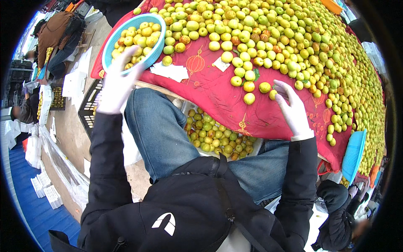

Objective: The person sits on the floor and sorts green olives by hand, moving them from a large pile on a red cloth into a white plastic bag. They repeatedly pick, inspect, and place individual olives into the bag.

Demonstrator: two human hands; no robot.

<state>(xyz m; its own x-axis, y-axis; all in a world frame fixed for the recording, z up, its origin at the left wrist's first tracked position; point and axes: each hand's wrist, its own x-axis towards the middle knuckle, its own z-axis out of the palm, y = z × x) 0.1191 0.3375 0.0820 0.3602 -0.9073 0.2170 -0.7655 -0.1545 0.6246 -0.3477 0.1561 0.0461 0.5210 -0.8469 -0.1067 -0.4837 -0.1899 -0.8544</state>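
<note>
My left hand (118,82), in a pale glove and blurred, is over the near rim of a light blue plastic basket (109,41). Its fingers are spread, and no fruit shows in them. Yellow-green jujubes (147,31) partly fill that basket. On the right, my gloved right hand (292,105) hovers low over a red quilted cloth (217,85), thumb and fingers apart. At its fingertips lies a single jujube (272,94); whether they touch is unclear. Another loose jujube (264,87) lies just left of it. Behind spreads a big heap of jujubes (283,34).
Below the cloth's edge, between my knees, stands a white crate of jujubes (220,138). A black plastic crate (89,105) is at my left. Paper slips (171,73) lie beside the basket. A blue basket (354,157) rests on the right edge. Other people (335,214) work nearby.
</note>
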